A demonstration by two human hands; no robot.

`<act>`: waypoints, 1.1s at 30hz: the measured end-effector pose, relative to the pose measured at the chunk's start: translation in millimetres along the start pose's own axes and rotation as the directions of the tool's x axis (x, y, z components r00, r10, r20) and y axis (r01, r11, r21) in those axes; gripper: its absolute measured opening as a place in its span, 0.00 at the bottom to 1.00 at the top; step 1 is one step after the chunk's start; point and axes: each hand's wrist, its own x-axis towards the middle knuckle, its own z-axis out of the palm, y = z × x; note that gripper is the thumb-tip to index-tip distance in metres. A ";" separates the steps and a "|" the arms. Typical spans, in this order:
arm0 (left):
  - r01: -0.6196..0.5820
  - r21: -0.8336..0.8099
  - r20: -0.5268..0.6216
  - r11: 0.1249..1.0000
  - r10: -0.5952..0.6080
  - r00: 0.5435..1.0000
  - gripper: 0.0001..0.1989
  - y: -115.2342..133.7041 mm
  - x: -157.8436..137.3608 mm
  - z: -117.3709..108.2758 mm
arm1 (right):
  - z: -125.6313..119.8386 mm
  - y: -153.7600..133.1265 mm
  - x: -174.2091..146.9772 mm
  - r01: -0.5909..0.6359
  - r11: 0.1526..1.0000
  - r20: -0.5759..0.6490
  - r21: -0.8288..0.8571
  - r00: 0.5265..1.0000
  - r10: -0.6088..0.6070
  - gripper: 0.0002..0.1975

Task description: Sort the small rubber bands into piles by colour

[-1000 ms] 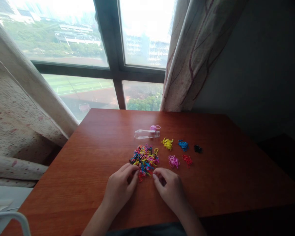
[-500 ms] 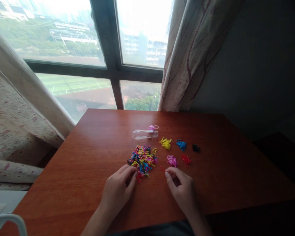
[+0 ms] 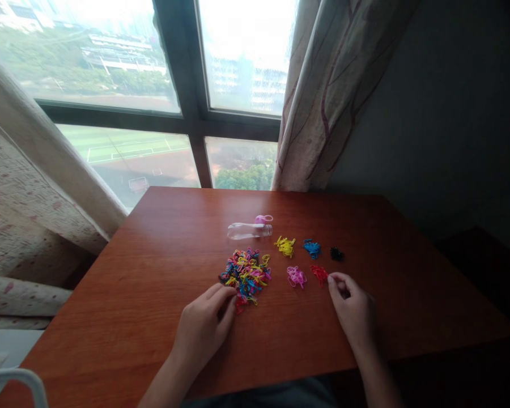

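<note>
A mixed heap of small colourful rubber bands [image 3: 245,273] lies on the wooden table. At its near-left edge is my left hand [image 3: 206,320], thumb and forefinger closed together; what is between them, if anything, I cannot make out. A few red bands lie just beside those fingertips. My right hand [image 3: 353,309] is pinched at the right edge of a small pile of red rubber bands [image 3: 318,274], on a red band that blends into the pile. To the left of that pile sits a pile of pink bands [image 3: 296,276].
Behind are small piles of yellow bands [image 3: 284,246], blue bands [image 3: 311,248] and black bands [image 3: 336,253]. A clear bottle [image 3: 249,230] lies on its side beside a pink cap with a loop [image 3: 263,219]. The table [image 3: 161,243] stands against a window with curtains.
My right hand has moved right, from beside the mixed heap to the red pile, carrying a red band. My left hand has stayed at the heap. The view has shifted slightly.
</note>
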 end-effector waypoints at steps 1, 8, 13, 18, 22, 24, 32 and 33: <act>0.000 0.000 0.001 1.000 0.000 1.000 0.08 -0.1 -0.1 0.0 | 0.1 0.3 -0.2 -0.002 1.000 0.001 -0.005 1.000 0.002 0.20; 0.009 -0.013 -0.008 1.000 -0.009 1.000 0.08 1.3 1.2 -1.5 | -2.1 -4.5 -6.5 0.035 0.999 -0.016 0.032 0.999 -0.035 0.19; 0.021 -0.025 0.000 0.999 -0.021 1.000 0.07 2.1 1.2 -1.5 | 9.4 -37.9 -29.5 0.125 0.979 0.023 0.160 0.991 -0.130 0.15; 0.026 -0.021 0.002 0.999 -0.026 1.000 0.07 1.1 1.1 -0.8 | 31.5 -79.2 -51.5 0.259 0.929 0.152 0.264 0.940 -0.305 0.11; 0.019 -0.027 -0.006 0.999 -0.019 1.000 0.07 1.3 1.4 -1.2 | 41.6 -97.4 -55.0 0.345 0.903 0.239 0.255 0.882 -0.405 0.09; 0.020 -0.026 -0.003 0.999 -0.020 1.000 0.07 1.7 1.4 -1.3 | 42.6 -100.3 -54.4 0.349 0.907 0.282 0.235 0.869 -0.407 0.09; 0.022 -0.039 0.004 0.999 -0.022 1.000 0.07 2.8 1.2 -1.6 | 40.4 -100.0 -55.0 0.331 0.918 0.336 0.216 0.858 -0.388 0.08; 0.022 -0.038 0.005 0.999 -0.022 1.000 0.07 2.6 1.0 -1.6 | 40.8 -100.3 -55.0 0.326 0.921 0.339 0.214 0.859 -0.383 0.08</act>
